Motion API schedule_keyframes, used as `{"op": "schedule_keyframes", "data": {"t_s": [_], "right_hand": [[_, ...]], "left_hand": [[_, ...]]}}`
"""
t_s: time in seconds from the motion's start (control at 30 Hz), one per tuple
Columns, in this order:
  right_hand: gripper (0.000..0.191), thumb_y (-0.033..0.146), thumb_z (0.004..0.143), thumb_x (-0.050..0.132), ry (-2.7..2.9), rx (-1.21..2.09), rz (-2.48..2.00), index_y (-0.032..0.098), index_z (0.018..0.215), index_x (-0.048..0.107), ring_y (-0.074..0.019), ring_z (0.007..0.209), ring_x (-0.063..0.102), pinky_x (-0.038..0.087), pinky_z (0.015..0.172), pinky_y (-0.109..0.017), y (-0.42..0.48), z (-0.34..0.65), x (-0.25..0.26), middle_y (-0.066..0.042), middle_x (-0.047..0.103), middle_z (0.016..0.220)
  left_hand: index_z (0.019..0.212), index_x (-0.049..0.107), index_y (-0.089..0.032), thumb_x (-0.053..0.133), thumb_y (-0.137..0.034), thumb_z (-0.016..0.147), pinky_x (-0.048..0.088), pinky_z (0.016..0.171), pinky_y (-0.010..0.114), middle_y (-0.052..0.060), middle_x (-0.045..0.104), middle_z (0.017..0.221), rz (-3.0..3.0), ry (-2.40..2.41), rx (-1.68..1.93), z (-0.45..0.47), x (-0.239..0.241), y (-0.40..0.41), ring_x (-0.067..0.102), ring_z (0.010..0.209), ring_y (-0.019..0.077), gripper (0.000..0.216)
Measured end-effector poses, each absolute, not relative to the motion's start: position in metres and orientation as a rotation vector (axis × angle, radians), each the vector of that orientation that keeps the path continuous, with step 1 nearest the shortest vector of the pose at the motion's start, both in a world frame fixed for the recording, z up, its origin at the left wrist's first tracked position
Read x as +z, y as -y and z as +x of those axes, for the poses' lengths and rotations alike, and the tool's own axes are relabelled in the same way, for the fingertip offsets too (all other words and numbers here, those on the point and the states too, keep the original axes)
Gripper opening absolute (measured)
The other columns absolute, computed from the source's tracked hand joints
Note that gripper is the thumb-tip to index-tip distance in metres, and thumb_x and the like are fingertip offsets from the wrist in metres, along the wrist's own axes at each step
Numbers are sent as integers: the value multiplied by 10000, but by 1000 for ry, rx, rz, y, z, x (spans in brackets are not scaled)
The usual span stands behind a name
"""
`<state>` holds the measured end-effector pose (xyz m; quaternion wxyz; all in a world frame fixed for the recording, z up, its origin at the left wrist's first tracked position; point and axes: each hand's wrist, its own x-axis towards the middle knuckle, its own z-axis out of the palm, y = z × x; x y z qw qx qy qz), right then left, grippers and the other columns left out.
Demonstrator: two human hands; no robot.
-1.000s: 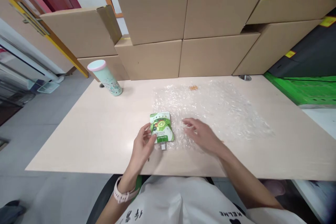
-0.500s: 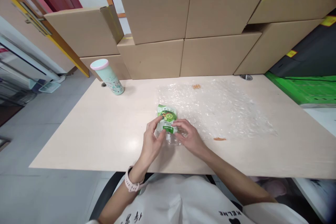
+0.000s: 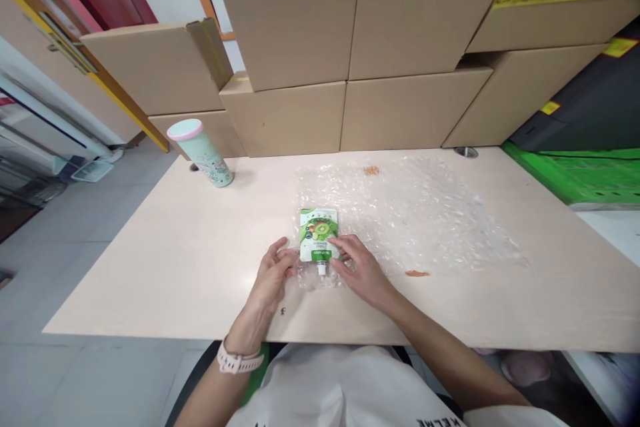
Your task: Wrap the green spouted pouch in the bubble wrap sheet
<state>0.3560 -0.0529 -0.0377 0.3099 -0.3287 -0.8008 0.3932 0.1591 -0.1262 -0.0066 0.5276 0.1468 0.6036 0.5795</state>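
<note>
A green and white spouted pouch (image 3: 319, 230) lies flat on the left end of a clear bubble wrap sheet (image 3: 415, 213), its white cap pointing toward me. The fingers and thumb of my right hand (image 3: 361, 271) hold the pouch by its right side, near the spout. Just left of the pouch, my left hand (image 3: 270, 277) has its fingers curled together at the wrap's left edge. It seems to pinch that edge, though the fingertips are partly hidden. A pale pink watch band is on the left wrist.
A mint tumbler with a pink rim (image 3: 201, 152) stands at the table's back left. Cardboard boxes (image 3: 290, 120) are stacked along the back edge. Orange marks (image 3: 417, 273) show on the wrap. At the right is a green plastic crate (image 3: 575, 177) beneath dark cases.
My left hand has come off the pouch and moved left and down to the wrap's edge. The right hand stays at the pouch's right side. The view has tilted slightly.
</note>
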Motion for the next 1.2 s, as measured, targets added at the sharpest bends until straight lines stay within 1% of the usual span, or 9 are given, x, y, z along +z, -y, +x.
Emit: {"op": "schedule_keyframes", "data": {"t_s": [0.07,0.2,0.37,0.53,0.63,0.77,0.93,1.03,1.2], "right_hand": [[445,292,949,512,2118,1058,-910,238,1390,499,-191,920,596,556,855,-405,54,356,-37,-124,516,1280],[490,371,967,492,2182,1138,-957,263,1445,462,-191,926,612,547,901,-431,54,355,-35,-139,392,1492],[484,422,974,466,2075,1265,-948,251,1426,485,-195,903,636,542,875,-420,50,353,-28,-143,443,1484],[478,481,1001,397,1847,1457,-921,256,1413,486,-235,1158,595,467,998,-401,45,361,-15,-98,621,1304],[450,530,1001,355,1773,1530,-993,226,1177,637,-210,946,629,492,884,-361,38,374,-12,-60,685,1015],[469,573,958,395,1705,1622,-1149,187,811,618,-145,582,486,418,563,-273,23,395,-15,18,525,629],[377,430,937,425,1895,1104,-1391,206,667,564,-157,579,498,366,549,-268,9,410,-22,2,549,602],[370,401,953,390,1954,871,-1514,215,746,635,-188,614,577,393,594,-293,7,411,-24,-28,649,659],[264,349,931,479,1870,935,-1543,244,1101,651,-210,799,696,476,730,-317,8,410,-27,-28,756,911]], "left_hand": [[1167,552,-106,840,-271,632,499,608,231,44,691,838,399,-1422,1320,157,-7,120,631,642,117,630],[1022,614,-107,871,-332,588,475,564,218,32,694,791,489,-1408,1277,158,-5,110,590,590,99,552],[1061,632,-160,768,-378,754,517,703,247,38,681,923,776,-1407,1450,185,6,107,626,798,138,400],[1332,543,-225,627,-355,880,537,826,338,83,595,1111,1335,-1498,1382,220,11,104,592,1017,209,479],[1422,466,-247,561,-315,915,536,842,381,92,556,1118,1664,-1566,1228,234,8,97,573,1038,228,520],[1465,397,-229,533,-303,917,520,912,454,136,520,1249,1954,-1678,979,252,-3,82,521,1153,289,570],[1370,464,-193,539,-261,898,512,902,482,150,525,1286,2165,-1819,687,274,-22,62,495,1147,317,482],[1279,526,-144,508,-202,894,518,828,471,161,558,1229,2245,-1918,508,285,-27,54,514,1059,314,389],[1295,531,-98,557,-270,885,517,808,485,181,553,1219,2270,-1931,416,290,-24,49,514,1071,341,446]]}}
